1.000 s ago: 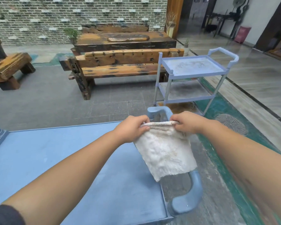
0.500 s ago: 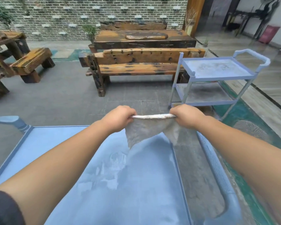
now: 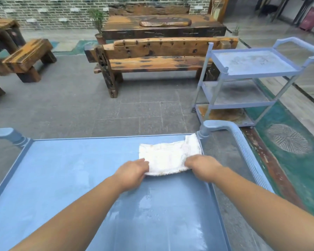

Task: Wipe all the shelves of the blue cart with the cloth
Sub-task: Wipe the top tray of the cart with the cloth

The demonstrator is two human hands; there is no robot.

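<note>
The blue cart's top shelf (image 3: 65, 178) fills the lower part of the head view, with wet streaks near its right side. A white cloth (image 3: 169, 156) lies spread flat on the shelf's far right corner, one end riding up against the cart's handle post (image 3: 204, 131). My left hand (image 3: 132, 172) pinches the cloth's near left corner. My right hand (image 3: 200, 166) grips its near right corner. Both hands rest on the shelf. The cart's lower shelves are hidden beneath the top one.
A second, lighter blue three-shelf cart (image 3: 250, 73) stands ahead to the right, dusty, with rust stains on its bottom shelf. A long wooden bench (image 3: 158, 60) sits behind it, smaller wooden benches (image 3: 27, 57) at the left. The floor is grey tile, with a green mat (image 3: 288, 142) on the right.
The cloth was held stretched in the air between both hands; now it lies flat on the top shelf's far right corner, with both hands lowered onto it. The view shifted left.
</note>
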